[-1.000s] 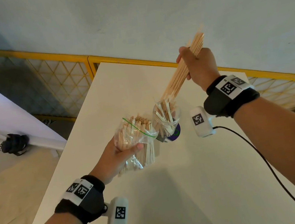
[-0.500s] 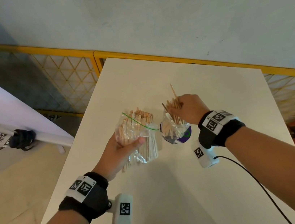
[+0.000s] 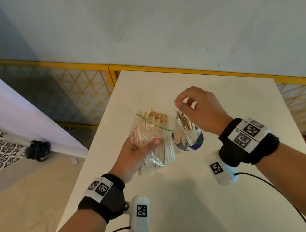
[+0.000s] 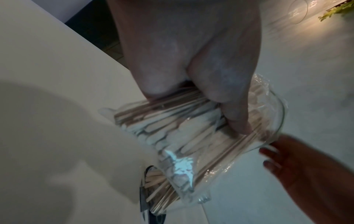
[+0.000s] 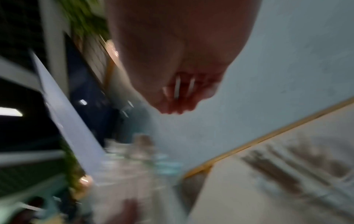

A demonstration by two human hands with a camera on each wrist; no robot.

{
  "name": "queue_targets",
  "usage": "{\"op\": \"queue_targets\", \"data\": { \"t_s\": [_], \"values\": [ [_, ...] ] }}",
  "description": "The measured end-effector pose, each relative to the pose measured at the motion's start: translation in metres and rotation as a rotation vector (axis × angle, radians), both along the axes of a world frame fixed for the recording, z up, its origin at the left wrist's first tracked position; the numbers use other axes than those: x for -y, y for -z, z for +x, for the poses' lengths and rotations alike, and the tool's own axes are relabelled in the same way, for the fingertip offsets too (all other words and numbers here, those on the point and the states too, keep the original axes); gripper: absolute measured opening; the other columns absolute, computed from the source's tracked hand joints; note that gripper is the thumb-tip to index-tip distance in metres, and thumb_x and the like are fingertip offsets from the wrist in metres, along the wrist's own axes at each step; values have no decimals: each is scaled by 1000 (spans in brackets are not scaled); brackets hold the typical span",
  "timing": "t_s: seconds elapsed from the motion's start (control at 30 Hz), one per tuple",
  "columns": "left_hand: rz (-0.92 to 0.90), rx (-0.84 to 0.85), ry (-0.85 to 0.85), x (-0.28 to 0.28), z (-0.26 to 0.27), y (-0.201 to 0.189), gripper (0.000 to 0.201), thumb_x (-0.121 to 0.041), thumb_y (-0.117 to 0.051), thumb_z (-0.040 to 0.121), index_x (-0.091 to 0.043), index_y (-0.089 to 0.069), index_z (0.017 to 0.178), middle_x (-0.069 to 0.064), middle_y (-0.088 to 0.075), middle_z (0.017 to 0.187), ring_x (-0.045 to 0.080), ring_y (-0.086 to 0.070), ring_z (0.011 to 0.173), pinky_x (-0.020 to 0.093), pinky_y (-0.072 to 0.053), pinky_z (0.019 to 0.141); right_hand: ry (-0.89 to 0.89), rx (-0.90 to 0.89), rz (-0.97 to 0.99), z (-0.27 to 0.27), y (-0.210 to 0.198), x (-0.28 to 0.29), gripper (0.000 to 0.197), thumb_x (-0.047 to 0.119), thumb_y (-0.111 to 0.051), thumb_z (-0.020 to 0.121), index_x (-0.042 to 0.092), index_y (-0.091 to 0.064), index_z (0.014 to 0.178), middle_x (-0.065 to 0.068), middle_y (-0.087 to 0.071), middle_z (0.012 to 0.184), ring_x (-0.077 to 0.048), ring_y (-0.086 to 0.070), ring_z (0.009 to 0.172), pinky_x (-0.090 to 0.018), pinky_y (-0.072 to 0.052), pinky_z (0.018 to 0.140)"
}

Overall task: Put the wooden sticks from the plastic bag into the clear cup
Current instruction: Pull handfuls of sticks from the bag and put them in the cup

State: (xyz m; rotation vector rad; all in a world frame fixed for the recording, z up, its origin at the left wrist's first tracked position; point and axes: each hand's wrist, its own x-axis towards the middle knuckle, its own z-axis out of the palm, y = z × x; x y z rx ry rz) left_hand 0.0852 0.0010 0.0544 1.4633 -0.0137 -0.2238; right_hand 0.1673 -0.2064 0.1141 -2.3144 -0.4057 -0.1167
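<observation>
Clear cup (image 4: 159, 200) partly hidden behind plastic bag (image 4: 182, 136); right wrist view blurred.

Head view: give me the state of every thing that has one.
plastic bag, mouth open, wooden sticks inside.
clear cup, upright on the table, partly filled with sticks.
left hand, holds the plastic bag.
right hand, above the cup, fingers loosely curled, apparently empty.

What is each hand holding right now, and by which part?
Left hand grips the plastic bag around its middle. Right hand, above the clear cup: cannot tell.
</observation>
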Motion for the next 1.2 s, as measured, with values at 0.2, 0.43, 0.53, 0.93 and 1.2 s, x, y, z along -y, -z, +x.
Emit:
{"op": "queue_targets", "data": {
  "t_s": [0.2, 0.43, 0.53, 0.93, 1.2],
  "values": [
    [-103, -44, 34, 12, -3, 0, 47, -14, -68, 88, -10, -58, 134, 11, -72, 126, 26, -68, 119, 46, -52, 103, -257, -76, 106, -46, -8, -8, 12, 19, -46, 96, 21, -56, 90, 3, -65, 82, -17, -61, 70, -30, -52, 65],
    [-247, -36, 109, 20, -8, -5, 46, -3, -63, 90, -12, -56, 135, 15, -69, 127, 32, -66, 120, 43, -55, 97, -55, -188, 94, -48, -9, -7, 35, 52, -72, 72, 21, -64, 86, 6, -66, 72, -8, -62, 61, -19, -49, 57],
    [-216, -7, 176, 23, -9, -11, 41, -3, -60, 94, -19, -58, 131, 7, -72, 121, 24, -68, 116, 36, -56, 92, -84, -220, 28, -45, -9, -10, 31, 57, -69, 73, 28, -63, 83, 11, -62, 72, -5, -57, 64, -21, -42, 61],
    [-162, -27, 118, 15, -9, -5, 20, -16, -65, 92, -20, -75, 109, 5, -78, 109, 20, -73, 105, 32, -57, 89, -207, -448, 343, -49, -14, -18, 17, 39, -65, 85, 33, -66, 69, 13, -57, 59, -4, -45, 53, -21, -39, 57],
    [-114, 17, 161, 17, -11, -9, 21, -24, -66, 94, -38, -77, 106, -3, -77, 108, 14, -72, 104, 30, -57, 87, -261, -470, 281, -50, -11, -15, 20, 20, -64, 86, 32, -68, 71, 9, -60, 61, -8, -53, 56, -21, -44, 57]
  ]
}}
